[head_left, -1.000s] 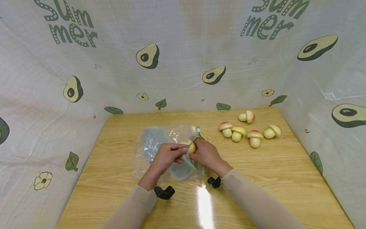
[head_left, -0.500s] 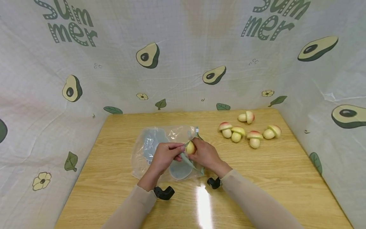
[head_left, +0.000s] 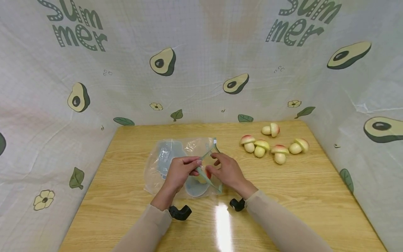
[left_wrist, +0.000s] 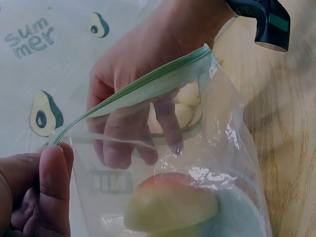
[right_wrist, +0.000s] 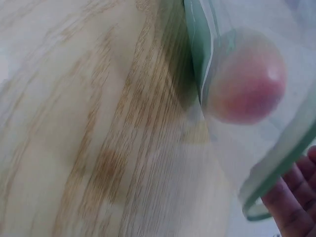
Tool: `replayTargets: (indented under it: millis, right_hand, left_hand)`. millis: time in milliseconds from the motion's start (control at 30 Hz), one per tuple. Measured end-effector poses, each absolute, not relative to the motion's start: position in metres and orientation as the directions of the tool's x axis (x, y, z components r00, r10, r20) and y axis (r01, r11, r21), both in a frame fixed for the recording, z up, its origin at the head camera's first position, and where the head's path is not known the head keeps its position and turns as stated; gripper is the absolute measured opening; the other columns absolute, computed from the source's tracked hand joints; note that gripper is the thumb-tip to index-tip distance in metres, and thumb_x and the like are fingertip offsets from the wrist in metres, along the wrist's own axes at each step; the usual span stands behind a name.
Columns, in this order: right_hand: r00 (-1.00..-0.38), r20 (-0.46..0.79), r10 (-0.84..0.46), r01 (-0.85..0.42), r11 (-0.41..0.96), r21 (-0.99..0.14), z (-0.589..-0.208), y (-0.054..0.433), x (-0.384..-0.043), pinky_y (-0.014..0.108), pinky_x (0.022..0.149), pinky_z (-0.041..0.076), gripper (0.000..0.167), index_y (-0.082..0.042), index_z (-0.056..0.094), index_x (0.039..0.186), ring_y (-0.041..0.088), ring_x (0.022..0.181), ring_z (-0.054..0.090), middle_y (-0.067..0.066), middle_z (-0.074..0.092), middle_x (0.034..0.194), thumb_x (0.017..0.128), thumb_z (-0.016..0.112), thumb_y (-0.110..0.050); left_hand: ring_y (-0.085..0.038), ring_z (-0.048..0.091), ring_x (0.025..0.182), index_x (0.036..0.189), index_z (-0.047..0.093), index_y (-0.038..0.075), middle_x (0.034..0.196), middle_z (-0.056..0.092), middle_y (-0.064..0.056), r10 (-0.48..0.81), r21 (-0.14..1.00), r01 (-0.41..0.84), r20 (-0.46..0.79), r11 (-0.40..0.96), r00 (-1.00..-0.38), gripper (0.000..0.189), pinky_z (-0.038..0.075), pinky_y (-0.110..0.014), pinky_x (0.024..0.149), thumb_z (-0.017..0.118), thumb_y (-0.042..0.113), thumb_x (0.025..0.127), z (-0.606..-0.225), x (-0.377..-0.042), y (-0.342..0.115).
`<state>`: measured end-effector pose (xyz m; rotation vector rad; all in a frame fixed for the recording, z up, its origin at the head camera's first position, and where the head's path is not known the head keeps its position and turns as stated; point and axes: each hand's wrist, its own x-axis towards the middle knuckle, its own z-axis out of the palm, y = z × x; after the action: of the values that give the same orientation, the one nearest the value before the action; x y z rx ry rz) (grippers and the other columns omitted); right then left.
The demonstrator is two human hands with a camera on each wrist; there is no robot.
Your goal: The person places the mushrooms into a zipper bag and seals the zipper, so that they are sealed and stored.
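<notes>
A clear zip bag (head_left: 152,175) with a green zip edge and bluish printed patches lies on the table. My left hand (head_left: 182,169) pinches the zip edge between thumb and fingers, holding the mouth apart. Inside the bag, near the mouth, is a toy mushroom (left_wrist: 170,207) with a red and yellow-green cap; the left hand and zip edge partly cover it in the head view. My right hand (head_left: 228,171) is at the bag's mouth, fingers loosely bent and apart from the mushroom. Through the plastic, the left wrist view shows these fingers above the cap.
Several more toy mushrooms lie on the wooden table (head_left: 132,164) to the right, among them a red-capped one (head_left: 280,154) and a yellow-capped one (head_left: 261,148). A printed curtain (head_left: 195,87) walls the back and sides. Black wrist cameras hang under both wrists.
The right hand has let go of the mushroom and its fingers have spread. The mushroom has dropped lower inside the bag. The left hand keeps its pinch on the zip edge.
</notes>
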<state>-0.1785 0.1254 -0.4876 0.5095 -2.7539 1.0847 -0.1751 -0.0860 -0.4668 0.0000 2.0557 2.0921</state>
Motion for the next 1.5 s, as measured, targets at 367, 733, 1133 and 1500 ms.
replayTargets:
  millis: [367, 733, 1133, 1500]
  right_hand:
    - [-0.834, 0.535, -0.133, -0.457, 0.710, -0.536, -0.492, 0.147, -0.177, 0.036, 0.062, 0.062, 0.008, -0.004, 0.078, 0.102, 0.020, 0.077, 0.073, 0.007, 0.076, 0.089, 0.095, 0.077, -0.009]
    - [-0.836, 0.548, -0.036, -0.382, 0.755, -0.533, -0.489, 0.203, -0.184, 0.047, 0.066, 0.064, 0.020, 0.001, 0.073, 0.116, 0.032, 0.087, 0.072, 0.017, 0.073, 0.103, 0.097, 0.074, -0.006]
    - [-0.908, 0.418, -0.023, -0.255, 0.822, -0.509, -0.480, 0.299, -0.186, 0.067, 0.088, 0.050, 0.054, 0.002, 0.055, 0.144, 0.048, 0.120, 0.053, 0.030, 0.058, 0.138, 0.097, 0.075, -0.014]
    - [-0.933, 0.334, -0.138, -0.305, 0.795, -0.524, -0.483, 0.358, -0.190, 0.078, 0.100, 0.039, 0.074, -0.001, 0.045, 0.156, 0.060, 0.140, 0.038, 0.034, 0.039, 0.158, 0.094, 0.082, -0.016]
  left_hand:
    - [-0.011, 0.070, 0.065, 0.121, 0.075, -0.007, 0.095, 0.078, -0.009, 0.065, 0.977, -0.184, -0.178, -0.104, -0.982, 0.025, 0.064, -0.022, 0.063, 0.074, 0.005, 0.099, -0.472, -0.175, -0.087]
    - [-0.010, 0.069, 0.065, 0.123, 0.074, -0.007, 0.095, 0.077, -0.008, 0.065, 0.977, -0.185, -0.179, -0.107, -0.982, 0.026, 0.064, -0.022, 0.063, 0.073, 0.006, 0.100, -0.474, -0.174, -0.089]
    - [-0.010, 0.069, 0.067, 0.122, 0.075, -0.008, 0.097, 0.077, -0.010, 0.072, 0.973, -0.194, -0.186, -0.123, -0.980, 0.025, 0.063, -0.021, 0.062, 0.073, 0.004, 0.100, -0.471, -0.174, -0.090]
    - [-0.011, 0.070, 0.068, 0.123, 0.075, -0.006, 0.108, 0.076, -0.022, 0.087, 0.975, -0.197, -0.189, -0.100, -0.978, 0.026, 0.064, -0.023, 0.063, 0.073, 0.006, 0.100, -0.472, -0.174, -0.091]
